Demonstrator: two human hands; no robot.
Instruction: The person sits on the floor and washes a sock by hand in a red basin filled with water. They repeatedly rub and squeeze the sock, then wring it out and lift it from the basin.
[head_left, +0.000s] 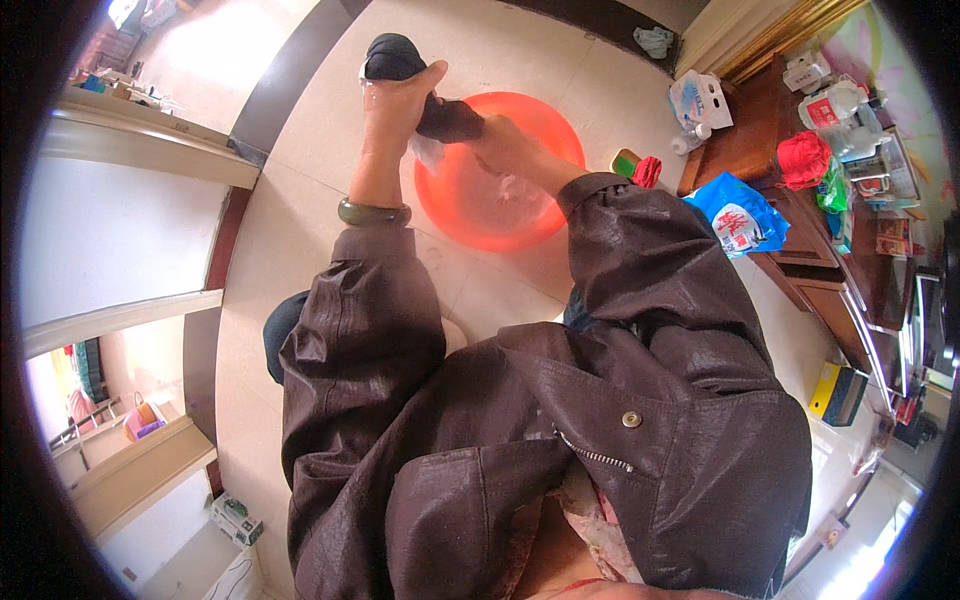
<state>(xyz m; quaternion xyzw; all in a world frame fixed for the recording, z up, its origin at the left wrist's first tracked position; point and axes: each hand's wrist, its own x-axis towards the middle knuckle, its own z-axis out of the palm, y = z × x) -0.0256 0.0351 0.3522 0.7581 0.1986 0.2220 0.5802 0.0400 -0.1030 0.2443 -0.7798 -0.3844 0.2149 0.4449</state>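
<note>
Over the far left rim of an orange-red plastic basin [437, 215], my two hands hold a black shoe-shaped cloth item [448, 121]. My left hand [396, 104] is closed round its middle, thumb on top, and a rounded black end sticks up beyond the fingers. On the right, my right hand [503, 148] grips the lower end above the basin. Whitish suds [428, 151] hang below the item, by the rim. Cloudy water [500, 200] lies in the basin. A dark bangle circles my left wrist. Whether the item is a shoe or thick sock I cannot tell.
Right of the basin lie a small green-edged box [626, 163] and a red bundle [647, 172]. A blue bag [738, 215] is by the brown cabinet [735, 160], which carries bottles and packs. Pale floor tiles surround the basin; a doorway stands at left.
</note>
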